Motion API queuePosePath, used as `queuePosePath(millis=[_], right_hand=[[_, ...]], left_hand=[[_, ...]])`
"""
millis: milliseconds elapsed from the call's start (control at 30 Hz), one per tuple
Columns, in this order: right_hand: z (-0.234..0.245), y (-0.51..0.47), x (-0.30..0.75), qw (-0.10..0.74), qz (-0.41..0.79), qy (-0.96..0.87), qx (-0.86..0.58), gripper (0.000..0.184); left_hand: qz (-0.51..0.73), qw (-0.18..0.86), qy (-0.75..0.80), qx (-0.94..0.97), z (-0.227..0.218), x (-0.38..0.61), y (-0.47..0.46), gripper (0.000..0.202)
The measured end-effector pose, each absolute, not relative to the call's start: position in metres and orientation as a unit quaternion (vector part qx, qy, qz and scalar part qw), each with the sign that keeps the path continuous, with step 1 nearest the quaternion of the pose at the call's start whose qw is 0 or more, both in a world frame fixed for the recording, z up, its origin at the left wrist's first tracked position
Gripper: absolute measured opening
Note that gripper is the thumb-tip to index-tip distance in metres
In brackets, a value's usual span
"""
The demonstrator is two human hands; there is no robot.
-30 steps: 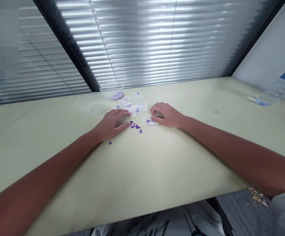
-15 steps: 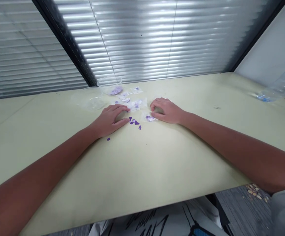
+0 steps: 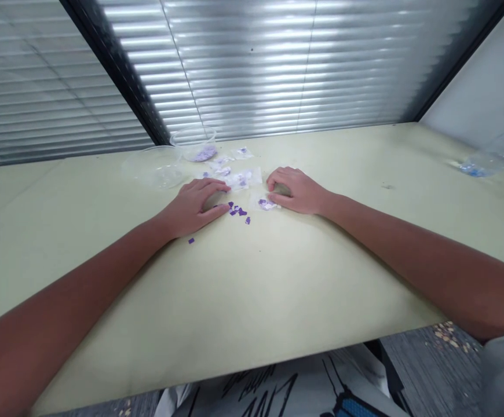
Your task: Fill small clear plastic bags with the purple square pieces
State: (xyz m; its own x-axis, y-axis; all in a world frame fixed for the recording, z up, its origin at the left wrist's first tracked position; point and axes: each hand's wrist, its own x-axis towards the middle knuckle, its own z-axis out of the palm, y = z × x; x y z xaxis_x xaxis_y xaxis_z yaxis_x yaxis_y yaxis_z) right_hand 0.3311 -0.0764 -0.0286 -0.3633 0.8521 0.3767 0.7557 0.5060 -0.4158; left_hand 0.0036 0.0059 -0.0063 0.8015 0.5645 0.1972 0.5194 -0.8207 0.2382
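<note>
My left hand (image 3: pixel 195 205) rests on the table, thumb and fingers apart, holding nothing. Several small dark purple pieces (image 3: pixel 237 209) lie loose beside its thumb tip, and one stray purple piece (image 3: pixel 192 241) sits below the wrist. To the right, my right hand (image 3: pixel 296 190) lies with curled fingers, thumb and index apart. Its thumb is at the edge of a small clear bag (image 3: pixel 266 204) with purple and pale bits; whether it presses on the bag I cannot tell. Beyond the hands are more small clear bags (image 3: pixel 242 178) of purple bits.
Toward the window stand a clear round bowl (image 3: pixel 193 145) with lilac pieces in it and another clear container (image 3: pixel 156 168). A clear plastic bottle (image 3: pixel 497 153) lies at the far right. Blinds (image 3: pixel 252 69) rise behind the pale table (image 3: pixel 252 301).
The view has shifted slightly, so the scene sits a little higher. Both hands and the purple pieces keep their places on the table.
</note>
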Motion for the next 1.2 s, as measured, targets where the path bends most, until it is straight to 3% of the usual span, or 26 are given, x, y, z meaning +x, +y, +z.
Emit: queuePosePath(millis=[1200], right_hand=[[-0.0316, -0.0738, 0.3332, 0.288, 0.074, -0.824, -0.482, 0.014]], left_hand=[[0.128, 0.083, 0.286, 0.946, -0.0047, 0.0051, 0.0043, 0.049]])
